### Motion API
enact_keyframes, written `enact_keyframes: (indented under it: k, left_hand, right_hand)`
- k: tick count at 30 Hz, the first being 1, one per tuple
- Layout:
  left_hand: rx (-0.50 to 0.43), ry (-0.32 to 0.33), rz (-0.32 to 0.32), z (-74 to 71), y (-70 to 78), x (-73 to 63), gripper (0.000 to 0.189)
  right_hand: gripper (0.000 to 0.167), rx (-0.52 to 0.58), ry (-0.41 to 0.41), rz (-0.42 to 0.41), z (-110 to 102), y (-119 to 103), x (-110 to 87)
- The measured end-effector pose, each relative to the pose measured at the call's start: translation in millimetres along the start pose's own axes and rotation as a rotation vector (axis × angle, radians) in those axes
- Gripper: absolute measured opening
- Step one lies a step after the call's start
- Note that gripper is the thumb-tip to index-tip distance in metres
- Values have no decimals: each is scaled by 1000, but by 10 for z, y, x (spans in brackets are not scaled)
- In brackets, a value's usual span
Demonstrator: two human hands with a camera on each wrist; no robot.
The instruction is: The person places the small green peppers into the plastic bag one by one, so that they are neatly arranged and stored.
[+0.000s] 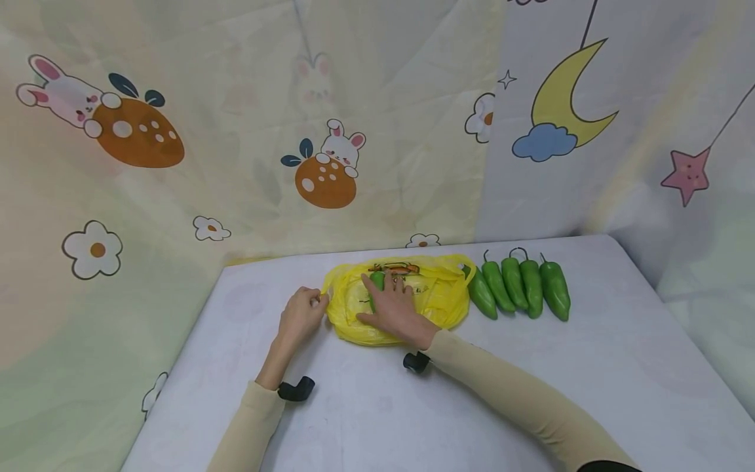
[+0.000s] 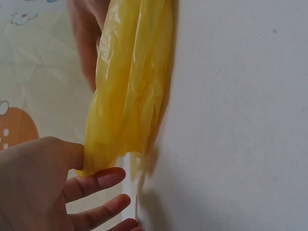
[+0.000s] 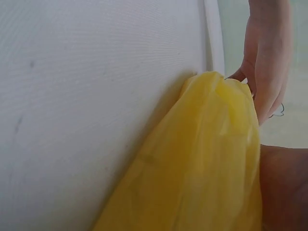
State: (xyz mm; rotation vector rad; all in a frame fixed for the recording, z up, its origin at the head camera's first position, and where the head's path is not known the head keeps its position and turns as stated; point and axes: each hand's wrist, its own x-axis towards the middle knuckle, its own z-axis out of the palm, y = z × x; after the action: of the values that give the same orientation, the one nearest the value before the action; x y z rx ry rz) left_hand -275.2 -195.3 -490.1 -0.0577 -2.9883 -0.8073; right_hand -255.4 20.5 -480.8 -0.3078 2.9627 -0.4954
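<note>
A yellow plastic bag (image 1: pixel 454 295) with printing lies flat and crumpled on the table. My left hand (image 1: pixel 303 316) pinches its left edge between thumb and forefinger; the left wrist view shows the bag's corner (image 2: pixel 113 144) there, the other fingers spread. My right hand (image 1: pixel 395 308) rests on top of the bag, fingers spread and pointing away. Beneath those fingers a green pepper (image 1: pixel 377 280) shows in part, mostly covered by the hand. In the right wrist view the bag's near side (image 3: pixel 192 168) hides much of the right hand.
Several green peppers (image 1: pixel 514 282) lie side by side just right of the bag, the leftmost one (image 1: pixel 483 298) close against its edge. A white cloth covers the table (image 1: pixel 366 419). Behind it hangs a patterned curtain (image 1: pixel 248 131). Each wrist carries a black camera mount (image 1: pixel 297 389).
</note>
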Motion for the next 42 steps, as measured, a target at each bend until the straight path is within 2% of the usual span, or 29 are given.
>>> enact_keyframes:
  k: [12,21,33,42]
  left_hand:
    - [-3,-22,-41,-7,-2,-11,32]
    - [-5,-15,-22,-13,-13,-18,32]
    - [-10,-11,-21,-16,-18,-23,31]
    - [-4,-18,-28,-35,-5,1,32]
  right_hand:
    - [88,-8,-17,10,-54,-19,-26]
    - [87,25,3,-5,-194,43,-50]
    - [90,69,11,-31,-639,293,-160]
    - [88,21,62,-25,-1008,621,-358]
